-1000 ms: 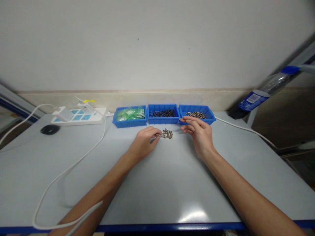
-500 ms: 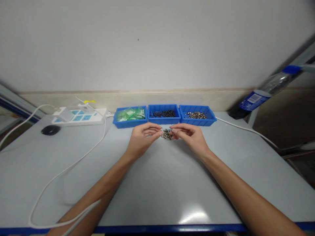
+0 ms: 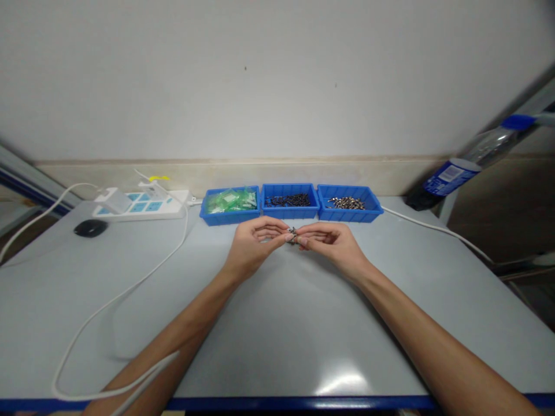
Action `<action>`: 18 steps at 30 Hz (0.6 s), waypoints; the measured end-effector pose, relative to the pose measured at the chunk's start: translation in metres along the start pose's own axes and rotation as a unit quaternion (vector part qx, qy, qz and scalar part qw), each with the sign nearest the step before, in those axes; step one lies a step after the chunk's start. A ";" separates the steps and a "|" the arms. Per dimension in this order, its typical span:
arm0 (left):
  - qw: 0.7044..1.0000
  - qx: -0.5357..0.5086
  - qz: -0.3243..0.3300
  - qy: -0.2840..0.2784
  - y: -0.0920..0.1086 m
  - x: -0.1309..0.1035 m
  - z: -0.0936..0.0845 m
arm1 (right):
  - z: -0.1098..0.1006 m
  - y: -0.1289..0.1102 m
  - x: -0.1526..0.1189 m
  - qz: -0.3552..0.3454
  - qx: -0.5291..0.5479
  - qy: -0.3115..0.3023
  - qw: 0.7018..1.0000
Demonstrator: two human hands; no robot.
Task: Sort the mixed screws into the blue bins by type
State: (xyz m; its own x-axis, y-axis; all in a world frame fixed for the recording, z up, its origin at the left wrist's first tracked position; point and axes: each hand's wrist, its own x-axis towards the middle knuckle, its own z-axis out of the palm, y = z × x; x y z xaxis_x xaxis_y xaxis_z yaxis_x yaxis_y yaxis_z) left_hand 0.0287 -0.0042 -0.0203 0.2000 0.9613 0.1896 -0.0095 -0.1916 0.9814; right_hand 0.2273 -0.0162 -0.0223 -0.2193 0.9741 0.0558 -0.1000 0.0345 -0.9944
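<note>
Between my two hands, in front of the middle blue tray, lies a small cluster of metal pieces [image 3: 292,236] on the grey table [image 3: 277,323]. My left hand [image 3: 255,242] curls around the cluster's left side, its thumb and fingertips at the pieces. From the right, my right hand [image 3: 333,242] meets it, thumb and fingers bent over the pieces. The fingertips hide part of the cluster, and whether either hand grips a piece is too small to make out.
Three blue trays line the wall: green packets [image 3: 232,200] left, dark screws [image 3: 290,200] middle, shiny metal pieces [image 3: 347,203] right. A white power strip [image 3: 171,207], a black oval object [image 3: 90,228] and a white cable [image 3: 125,293] are left. A bottle [image 3: 451,176] leans at right.
My right hand has moved slightly left and its fingers have closed in. The gap between the hands is narrower, and less of the metal cluster shows.
</note>
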 end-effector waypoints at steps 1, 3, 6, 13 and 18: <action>1.000 0.001 0.002 -0.001 0.000 0.000 0.000 | 0.000 0.000 0.000 0.001 0.000 -0.002 1.000; 1.000 0.003 0.006 -0.001 0.000 0.000 0.000 | 0.000 0.001 0.000 0.001 0.001 -0.003 1.000; 1.000 0.002 0.011 -0.003 0.001 0.000 0.001 | 0.000 0.001 0.000 0.000 0.007 0.001 1.000; 1.000 0.009 0.006 -0.010 0.001 -0.001 0.001 | 0.000 0.000 0.000 0.002 0.005 -0.008 1.000; 1.000 0.007 0.003 -0.029 -0.001 -0.002 0.001 | 0.000 0.000 0.000 0.013 0.033 -0.022 0.999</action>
State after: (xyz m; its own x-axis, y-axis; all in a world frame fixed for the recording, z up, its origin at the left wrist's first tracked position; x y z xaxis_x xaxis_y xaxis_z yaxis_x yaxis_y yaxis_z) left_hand 0.0294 -0.0064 -0.0216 0.2561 0.9470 0.1940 0.0032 -0.2015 0.9795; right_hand 0.2275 -0.0159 -0.0226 -0.2654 0.9635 0.0358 -0.1573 -0.0066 -0.9875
